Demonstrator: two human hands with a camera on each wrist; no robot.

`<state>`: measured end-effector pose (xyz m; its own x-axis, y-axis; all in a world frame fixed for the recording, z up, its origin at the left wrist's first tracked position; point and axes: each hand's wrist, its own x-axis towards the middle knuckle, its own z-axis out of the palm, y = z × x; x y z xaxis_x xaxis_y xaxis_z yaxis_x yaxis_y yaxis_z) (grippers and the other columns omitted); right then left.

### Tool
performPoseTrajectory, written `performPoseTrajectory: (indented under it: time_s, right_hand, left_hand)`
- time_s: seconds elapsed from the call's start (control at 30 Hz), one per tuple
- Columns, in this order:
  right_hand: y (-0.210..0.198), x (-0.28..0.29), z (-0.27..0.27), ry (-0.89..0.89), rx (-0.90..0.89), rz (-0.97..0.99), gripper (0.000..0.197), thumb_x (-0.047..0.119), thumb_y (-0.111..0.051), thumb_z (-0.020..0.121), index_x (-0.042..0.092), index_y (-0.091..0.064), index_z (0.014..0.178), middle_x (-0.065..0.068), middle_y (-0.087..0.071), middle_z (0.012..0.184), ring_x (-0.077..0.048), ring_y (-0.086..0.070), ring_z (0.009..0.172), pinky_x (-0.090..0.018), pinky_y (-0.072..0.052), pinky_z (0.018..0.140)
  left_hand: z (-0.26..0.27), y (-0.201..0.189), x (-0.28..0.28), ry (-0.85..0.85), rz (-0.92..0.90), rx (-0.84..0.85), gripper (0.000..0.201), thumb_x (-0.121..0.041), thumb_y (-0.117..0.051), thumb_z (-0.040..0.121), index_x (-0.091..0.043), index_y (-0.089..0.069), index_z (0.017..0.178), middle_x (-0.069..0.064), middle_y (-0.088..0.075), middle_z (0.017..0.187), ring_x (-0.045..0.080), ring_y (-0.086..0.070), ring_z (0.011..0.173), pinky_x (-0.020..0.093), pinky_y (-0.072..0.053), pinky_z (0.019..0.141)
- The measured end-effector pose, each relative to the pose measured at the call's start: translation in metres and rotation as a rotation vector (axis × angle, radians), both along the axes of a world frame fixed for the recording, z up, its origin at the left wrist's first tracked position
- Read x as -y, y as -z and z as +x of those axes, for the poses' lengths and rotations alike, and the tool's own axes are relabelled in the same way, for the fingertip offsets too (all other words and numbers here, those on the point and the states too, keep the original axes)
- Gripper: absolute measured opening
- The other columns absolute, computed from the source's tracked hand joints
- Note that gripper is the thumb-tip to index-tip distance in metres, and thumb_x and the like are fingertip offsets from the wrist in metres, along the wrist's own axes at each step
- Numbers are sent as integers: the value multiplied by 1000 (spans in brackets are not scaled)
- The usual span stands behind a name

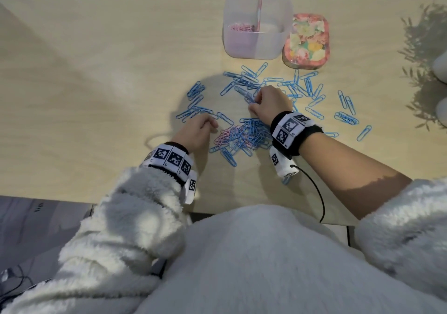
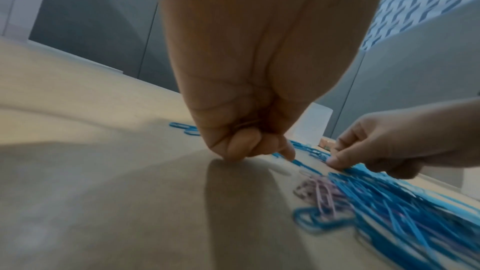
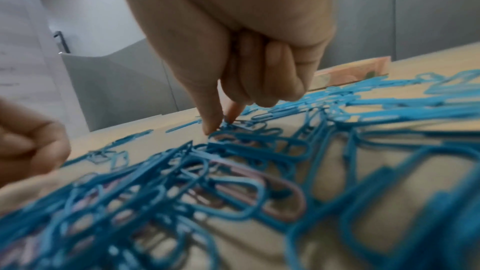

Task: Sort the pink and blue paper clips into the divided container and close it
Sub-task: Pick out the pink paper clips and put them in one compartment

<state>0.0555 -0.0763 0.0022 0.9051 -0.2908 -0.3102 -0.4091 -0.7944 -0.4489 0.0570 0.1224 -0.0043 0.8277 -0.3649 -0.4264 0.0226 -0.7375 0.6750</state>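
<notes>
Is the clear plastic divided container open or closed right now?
Open. The clear plastic divided container has no top on, and its floral lid lies flat on the table beside it.

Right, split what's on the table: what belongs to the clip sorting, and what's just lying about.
Belongs to the job:
- blue paper clips
- pink paper clips
- divided container
- floral lid

Just lying about:
- white objects at the right edge, cut off
- black cable

lid right of container, clips nearer
</notes>
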Motion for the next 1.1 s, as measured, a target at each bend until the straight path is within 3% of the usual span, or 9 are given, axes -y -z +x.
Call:
performPoseTrajectory:
  time_s: [0.07, 0.2, 0.33, 0.47, 0.7, 0.8, 0.9, 1.0, 1.1]
  right_hand:
    - [1, 5, 2, 19, 7, 107, 21, 15, -61, 83, -4, -68, 85, -20, -70, 94, -29, -62, 82, -32, -45, 67]
    - [5, 23, 3, 157, 39, 287, 26, 12, -61, 85, -6, -61, 66, -11, -58, 72, -17, -54, 73, -22, -39, 56]
    - [2, 28, 0, 202, 148, 114, 4, 20, -60, 84, 18, -56, 84, -3, -59, 82, -26, -58, 82, -32, -44, 73]
    - [1, 11, -4, -103, 108, -40, 17, 27, -58, 84, 15, -67, 93, -8, -66, 103, -29, -58, 101, -30, -37, 73]
    - [3, 9, 6, -204, 32, -256, 23, 20, -48, 91, 5, -63, 103, -17, -65, 107, -37, -61, 100, -38, -47, 80]
    - [5, 21, 6, -128, 10, -161, 24, 19, -48, 90, -1, -62, 91, -21, -65, 95, -37, -62, 91, -38, -47, 74]
    - [9, 32, 3, -40, -15, 36, 23, 13, -47, 86, -3, -57, 71, -24, -53, 73, -30, -52, 70, -32, -39, 63]
    - [9, 42, -1, 63, 60, 124, 26, 13, -48, 85, -8, -61, 77, -30, -64, 83, -28, -56, 73, -34, -45, 67]
    - [3, 42, -7, 107, 153, 23, 13, 14, -49, 84, 11, -61, 80, -17, -68, 92, -34, -62, 87, -37, -48, 74]
  left_hand:
    - [-10, 2, -2, 26, 34, 26, 12, -22, -50, 92, -14, -58, 91, -2, -60, 83, 13, -54, 77, 26, -43, 70]
    - [-18, 7, -6, 57, 46, 77, 26, -32, -73, 77, -14, -55, 84, -8, -44, 64, 7, -42, 58, 21, -31, 53]
    - [-18, 7, -5, 24, 78, 93, 11, -21, -66, 83, -12, -61, 84, -5, -46, 63, 13, -43, 60, 20, -32, 53]
    - [-17, 3, -7, 23, 57, 80, 11, -19, -62, 86, -8, -63, 86, 4, -58, 74, 14, -48, 65, 19, -34, 56]
    - [-11, 0, -13, -89, -63, 46, 5, -11, -52, 91, -14, -55, 92, -2, -54, 77, 10, -49, 67, 25, -40, 70]
    - [-10, 0, -9, -108, -110, -3, 14, -10, -47, 93, -12, -55, 104, -8, -48, 73, 6, -46, 68, 16, -37, 62]
    - [-14, 2, -2, -73, -93, 8, 4, -14, -52, 90, -15, -52, 94, -9, -46, 69, 5, -43, 64, 19, -36, 61]
    - [-17, 4, 3, 1, 6, 65, 14, -24, -63, 85, -15, -54, 91, -11, -44, 64, 2, -41, 58, 20, -31, 54]
    - [-16, 3, 7, 55, 96, 118, 11, -19, -62, 86, -11, -59, 92, -5, -48, 68, 9, -45, 63, 22, -30, 56]
